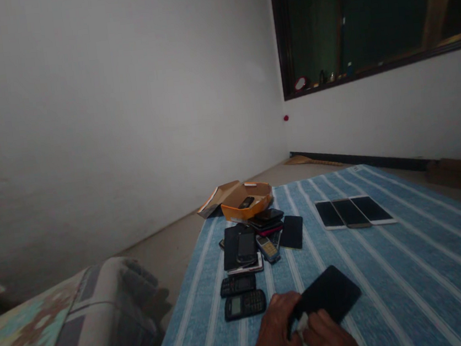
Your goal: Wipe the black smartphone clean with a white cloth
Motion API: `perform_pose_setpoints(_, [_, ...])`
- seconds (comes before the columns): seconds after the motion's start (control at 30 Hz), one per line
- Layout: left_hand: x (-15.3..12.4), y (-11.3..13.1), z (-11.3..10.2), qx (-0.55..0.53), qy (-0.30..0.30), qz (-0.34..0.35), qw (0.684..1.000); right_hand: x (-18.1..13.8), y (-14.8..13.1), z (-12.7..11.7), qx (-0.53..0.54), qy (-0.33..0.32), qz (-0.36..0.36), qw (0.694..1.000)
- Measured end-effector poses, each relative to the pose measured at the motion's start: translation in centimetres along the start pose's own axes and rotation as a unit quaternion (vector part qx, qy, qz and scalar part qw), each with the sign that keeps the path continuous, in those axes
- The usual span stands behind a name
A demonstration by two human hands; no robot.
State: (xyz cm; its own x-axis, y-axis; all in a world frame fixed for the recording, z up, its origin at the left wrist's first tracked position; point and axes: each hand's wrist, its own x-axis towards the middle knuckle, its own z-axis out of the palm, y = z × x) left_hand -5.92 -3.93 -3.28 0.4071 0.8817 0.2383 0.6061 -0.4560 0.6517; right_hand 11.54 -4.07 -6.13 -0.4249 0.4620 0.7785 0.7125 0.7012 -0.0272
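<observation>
A large black phone or small tablet (330,295) lies slanted near the front of the striped cloth. My left hand (276,331) grips its lower left end, fingers closed along the edge. Pinched in my right hand (328,337) is a crumpled white tissue or cloth (303,331), pressed against the same end of the device. Just left of my hands are two keypad phones, one (245,304) nearer and another (237,285) behind it. The device's lower edge is hidden by my fingers.
Blue striped cloth (307,264) covers the table. Several phones lie piled around a black smartphone (246,246), before an open orange box (243,210). Three smartphones (351,213) sit side by side at right. A draped bed or seat (85,323) stands at left.
</observation>
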Motion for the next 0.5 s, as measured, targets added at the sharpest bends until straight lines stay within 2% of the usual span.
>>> perform_pose_setpoints(0.23, [0.0, 0.5, -0.2, -0.016, 0.019, -0.014, 1.0, 0.3, -0.1, 1.0, 0.023, 0.041, 0.025, 0.999])
perform_pose_setpoints(0.4, [0.2, 1.1, -0.4, -0.015, 0.015, -0.021, 1.0, 0.0, 0.1, 0.6, 0.018, -0.005, 0.017, 1.0])
perform_pose_setpoints(0.5, [0.1, 1.0, -0.2, -0.006, 0.009, -0.036, 0.999, 0.4, 0.1, 0.3, 0.027, -0.011, 0.013, 1.0])
